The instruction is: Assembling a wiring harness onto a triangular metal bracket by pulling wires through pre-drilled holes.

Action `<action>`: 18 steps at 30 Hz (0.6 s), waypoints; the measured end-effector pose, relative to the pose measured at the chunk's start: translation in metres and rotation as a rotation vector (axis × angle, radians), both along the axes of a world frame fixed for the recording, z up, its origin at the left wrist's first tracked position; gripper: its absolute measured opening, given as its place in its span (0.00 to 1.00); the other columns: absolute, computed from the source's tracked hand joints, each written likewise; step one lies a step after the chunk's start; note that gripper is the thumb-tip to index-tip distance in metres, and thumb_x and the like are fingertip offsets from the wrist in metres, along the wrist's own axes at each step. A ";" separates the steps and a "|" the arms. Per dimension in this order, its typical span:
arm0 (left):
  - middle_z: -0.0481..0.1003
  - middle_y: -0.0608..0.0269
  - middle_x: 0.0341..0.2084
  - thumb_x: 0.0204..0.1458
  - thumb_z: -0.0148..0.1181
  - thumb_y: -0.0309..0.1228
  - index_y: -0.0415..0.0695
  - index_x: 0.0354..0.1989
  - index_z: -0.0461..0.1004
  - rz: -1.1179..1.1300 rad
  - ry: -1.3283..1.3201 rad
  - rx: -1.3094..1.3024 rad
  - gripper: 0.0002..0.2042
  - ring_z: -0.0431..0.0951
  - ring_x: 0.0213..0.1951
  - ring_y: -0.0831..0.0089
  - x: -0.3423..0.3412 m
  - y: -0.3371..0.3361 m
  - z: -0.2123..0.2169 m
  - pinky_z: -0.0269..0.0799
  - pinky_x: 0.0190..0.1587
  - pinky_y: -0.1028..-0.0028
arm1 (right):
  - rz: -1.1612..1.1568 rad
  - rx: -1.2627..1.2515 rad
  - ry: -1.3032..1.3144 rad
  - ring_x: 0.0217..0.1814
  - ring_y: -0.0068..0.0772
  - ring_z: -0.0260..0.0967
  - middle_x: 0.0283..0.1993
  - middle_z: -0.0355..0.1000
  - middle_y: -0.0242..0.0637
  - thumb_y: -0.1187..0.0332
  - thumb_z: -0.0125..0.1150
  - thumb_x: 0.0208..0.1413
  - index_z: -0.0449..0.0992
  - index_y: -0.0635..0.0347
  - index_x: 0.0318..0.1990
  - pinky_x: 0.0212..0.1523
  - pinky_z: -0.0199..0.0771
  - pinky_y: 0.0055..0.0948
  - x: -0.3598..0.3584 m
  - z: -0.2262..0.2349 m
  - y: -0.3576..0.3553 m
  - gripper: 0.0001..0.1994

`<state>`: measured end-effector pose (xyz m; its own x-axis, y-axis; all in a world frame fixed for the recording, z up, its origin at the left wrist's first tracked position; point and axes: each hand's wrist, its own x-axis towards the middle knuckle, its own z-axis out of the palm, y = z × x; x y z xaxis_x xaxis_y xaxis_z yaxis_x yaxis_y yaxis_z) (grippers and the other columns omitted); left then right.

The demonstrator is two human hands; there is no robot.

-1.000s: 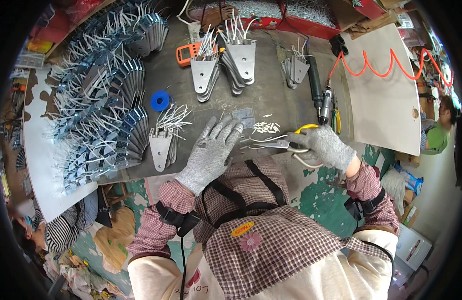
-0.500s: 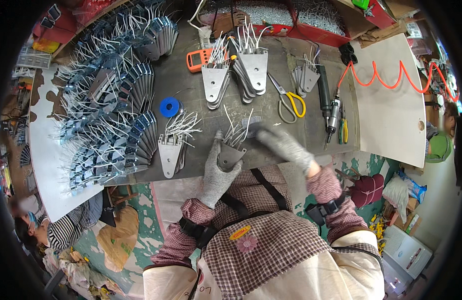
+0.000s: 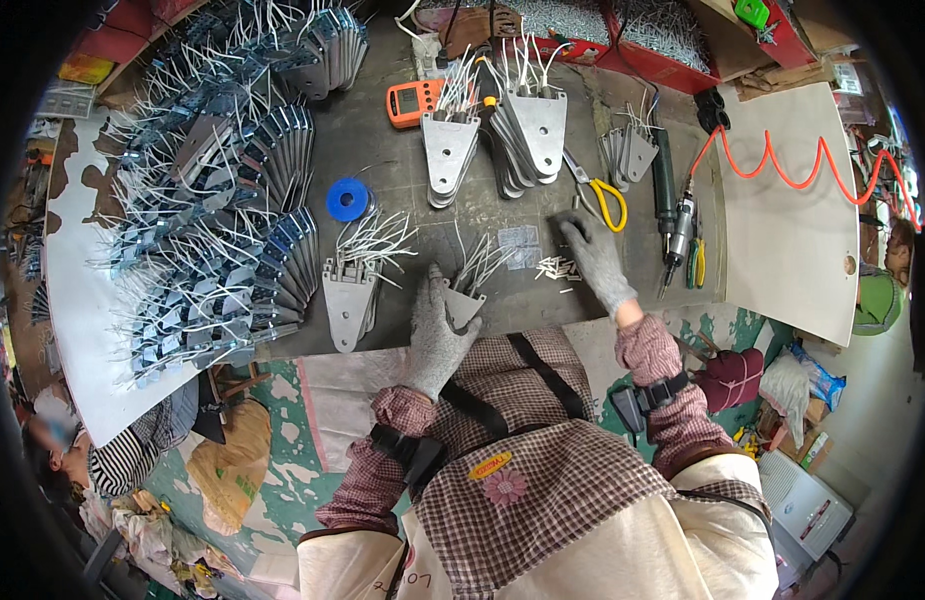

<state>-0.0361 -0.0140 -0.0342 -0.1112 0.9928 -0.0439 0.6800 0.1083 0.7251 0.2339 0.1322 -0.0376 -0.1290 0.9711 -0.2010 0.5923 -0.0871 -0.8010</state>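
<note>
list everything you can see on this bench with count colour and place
workbench: one, dark grey, centre
wired metal plates: a large heap, too many to count, silver with white wires, left
plate stacks: several, silver, top centre
plate stack: one, silver, front edge
small plate stack: one, silver, top right
tape roll: one, blue, centre left
meter: one, orange, top centre
scissors: one, yellow handles, right of centre
air tool: one, dark, right
coiled hose: one, orange, on the white board at right
small white pieces: a few, by the right hand
left hand: grey glove, holding a wired plate
right hand: grey glove, flat on bench
</note>
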 end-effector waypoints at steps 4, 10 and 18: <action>0.78 0.47 0.55 0.57 0.67 0.28 0.40 0.69 0.64 -0.118 -0.155 0.030 0.30 0.83 0.49 0.51 -0.007 0.028 0.027 0.80 0.52 0.60 | 0.201 0.052 -0.287 0.55 0.55 0.75 0.52 0.76 0.50 0.70 0.58 0.65 0.80 0.63 0.52 0.57 0.75 0.44 0.016 0.029 -0.006 0.12; 0.82 0.54 0.41 0.60 0.63 0.24 0.40 0.58 0.74 0.069 -0.263 -0.008 0.18 0.85 0.39 0.60 -0.004 0.072 0.021 0.80 0.43 0.66 | 0.276 0.046 -0.155 0.54 0.54 0.76 0.51 0.76 0.50 0.64 0.59 0.65 0.81 0.62 0.49 0.56 0.75 0.44 -0.017 0.038 -0.013 0.13; 0.66 0.40 0.65 0.43 0.82 0.42 0.38 0.75 0.54 -0.051 0.005 -0.125 0.53 0.67 0.67 0.46 -0.014 0.000 0.003 0.62 0.71 0.56 | 0.235 -0.242 0.038 0.36 0.48 0.77 0.34 0.78 0.49 0.61 0.66 0.63 0.79 0.65 0.43 0.43 0.77 0.42 -0.097 0.017 -0.042 0.14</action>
